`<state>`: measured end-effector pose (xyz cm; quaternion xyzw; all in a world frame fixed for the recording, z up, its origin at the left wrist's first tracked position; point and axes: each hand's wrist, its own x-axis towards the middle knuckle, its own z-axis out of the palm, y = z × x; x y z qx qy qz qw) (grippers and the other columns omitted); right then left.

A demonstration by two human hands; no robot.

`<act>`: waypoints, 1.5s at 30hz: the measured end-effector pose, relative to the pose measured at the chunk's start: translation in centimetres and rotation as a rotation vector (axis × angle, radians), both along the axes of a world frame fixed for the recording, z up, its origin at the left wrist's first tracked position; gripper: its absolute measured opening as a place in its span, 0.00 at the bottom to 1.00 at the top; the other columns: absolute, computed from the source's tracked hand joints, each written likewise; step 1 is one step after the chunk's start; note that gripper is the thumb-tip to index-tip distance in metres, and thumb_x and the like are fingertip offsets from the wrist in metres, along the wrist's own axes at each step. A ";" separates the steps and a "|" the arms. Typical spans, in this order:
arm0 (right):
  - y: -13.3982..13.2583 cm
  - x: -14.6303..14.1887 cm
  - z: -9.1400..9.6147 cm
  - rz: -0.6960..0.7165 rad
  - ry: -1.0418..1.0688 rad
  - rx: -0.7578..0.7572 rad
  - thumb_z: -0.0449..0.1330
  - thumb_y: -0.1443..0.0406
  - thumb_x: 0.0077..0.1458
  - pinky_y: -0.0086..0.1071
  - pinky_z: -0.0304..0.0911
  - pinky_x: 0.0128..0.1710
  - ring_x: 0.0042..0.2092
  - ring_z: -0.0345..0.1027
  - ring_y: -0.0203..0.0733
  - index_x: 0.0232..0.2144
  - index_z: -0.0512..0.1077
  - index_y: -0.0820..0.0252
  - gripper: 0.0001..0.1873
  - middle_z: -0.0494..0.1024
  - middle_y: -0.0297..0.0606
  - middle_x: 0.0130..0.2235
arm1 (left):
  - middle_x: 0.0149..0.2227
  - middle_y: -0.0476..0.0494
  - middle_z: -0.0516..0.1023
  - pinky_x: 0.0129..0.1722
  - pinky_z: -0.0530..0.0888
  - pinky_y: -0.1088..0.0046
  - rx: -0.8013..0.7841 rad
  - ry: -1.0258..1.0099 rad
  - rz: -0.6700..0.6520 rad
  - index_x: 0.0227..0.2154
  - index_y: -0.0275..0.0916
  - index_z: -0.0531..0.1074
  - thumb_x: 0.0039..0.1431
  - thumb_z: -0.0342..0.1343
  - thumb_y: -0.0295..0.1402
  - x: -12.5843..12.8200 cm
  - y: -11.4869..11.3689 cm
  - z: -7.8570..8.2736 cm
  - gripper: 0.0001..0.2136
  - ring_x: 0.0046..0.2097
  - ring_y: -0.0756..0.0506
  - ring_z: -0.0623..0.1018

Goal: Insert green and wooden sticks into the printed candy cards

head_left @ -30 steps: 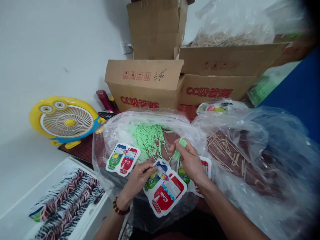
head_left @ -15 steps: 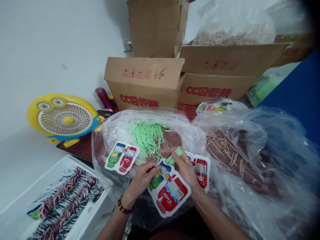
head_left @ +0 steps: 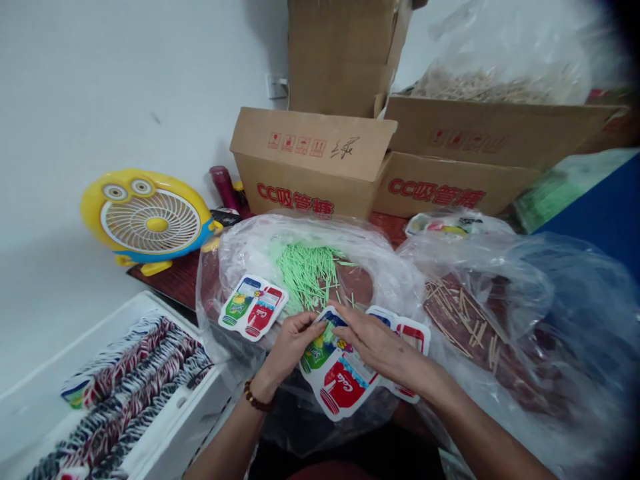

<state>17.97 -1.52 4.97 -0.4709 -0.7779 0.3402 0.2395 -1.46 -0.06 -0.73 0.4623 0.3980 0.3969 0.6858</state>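
My left hand pinches the upper left edge of a flat printed candy pack shaped like drink cups, one green, one red "Cola". My right hand lies over the pack's top, fingers close together at a small bundle of green candy straws. Most of that bundle is hidden under the fingers. Another printed pack lies partly behind my right hand. To the left rests a similar pack. Beyond my hands, a loose heap of green candy straws lies on a clear plastic bag.
A white foam box with rows of packs stands at lower left. Behind it is a yellow fan. Cardboard boxes line the back. Brown sticks lie on plastic to the right.
The bundle of green straws in my right hand has moved down onto the pack and is now mostly covered. My right hand has flattened over the pack's top. The view has shifted slightly left.
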 end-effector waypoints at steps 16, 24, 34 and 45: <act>1.4 2.8 1.2 -0.075 0.113 -0.114 0.57 0.60 0.56 0.27 0.57 0.29 0.31 0.66 0.37 0.32 0.74 0.57 0.08 0.75 0.31 0.29 | 0.36 0.45 0.81 0.38 0.72 0.72 -0.053 -0.070 -0.057 0.38 0.35 0.77 0.47 0.67 0.34 1.3 0.2 2.2 0.15 0.35 0.47 0.78; 1.5 4.7 -0.6 -0.085 0.093 -0.133 0.57 0.61 0.56 0.26 0.55 0.29 0.30 0.64 0.35 0.28 0.72 0.59 0.09 0.73 0.30 0.27 | 0.31 0.45 0.81 0.35 0.73 0.71 0.008 0.081 -0.061 0.34 0.34 0.78 0.50 0.65 0.38 2.3 0.0 1.7 0.12 0.31 0.46 0.77; 1.1 6.1 -0.1 -0.121 0.096 -0.146 0.59 0.61 0.54 0.25 0.51 0.25 0.27 0.62 0.34 0.26 0.73 0.59 0.09 0.71 0.29 0.24 | 0.32 0.42 0.82 0.36 0.74 0.68 -0.116 0.055 -0.157 0.35 0.33 0.79 0.45 0.67 0.38 3.6 -0.1 2.8 0.15 0.32 0.44 0.79; -1.0 7.5 0.3 -0.162 0.151 -0.114 0.59 0.65 0.54 0.25 0.53 0.27 0.29 0.63 0.34 0.30 0.74 0.58 0.04 0.74 0.29 0.26 | 0.33 0.49 0.78 0.33 0.72 0.75 0.100 0.264 -0.151 0.37 0.39 0.71 0.48 0.65 0.38 7.1 -1.0 4.8 0.15 0.33 0.47 0.75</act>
